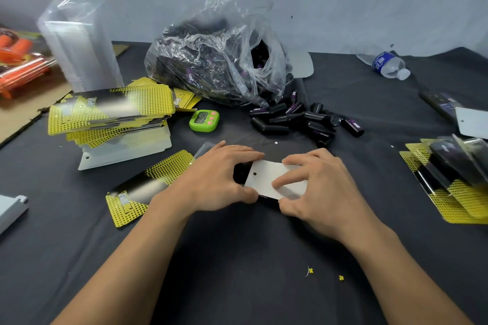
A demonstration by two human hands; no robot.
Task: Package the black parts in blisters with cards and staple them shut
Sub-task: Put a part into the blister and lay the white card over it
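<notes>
Hands meet on the near side of the green timer [203, 120], over a dark cloth [237, 258] that covers the table. Between them lies a white card [265, 179], blank face up, with a punched hole near its left end. The left hand [219, 178] grips that left end, fingers curled over the far edge and thumb tucked at the near edge. A black part [238, 174] shows dark under the card just beside this thumb; whether it sits in a blister I cannot tell. The right hand [319, 187] holds the card's other end, with the index finger laid across the face, the other fingers bent and the thumb hooked at the near edge.

Right of the timer, loose black parts [298, 119] lie scattered, spilling from a clear bag [216, 60] that stands behind the timer. Left of the timer sits a card stack [111, 111], yellow-dotted and black, and behind it rises a blister stack [79, 34] of clear plastic. A single card [148, 187] lies printed face up, nearer than the timer and to its left, partly under the left wrist. Far right of the timer, finished packs [449, 177] overlap in a pile. A water bottle [386, 63] lies on its side, far right of the timer and behind it.
</notes>
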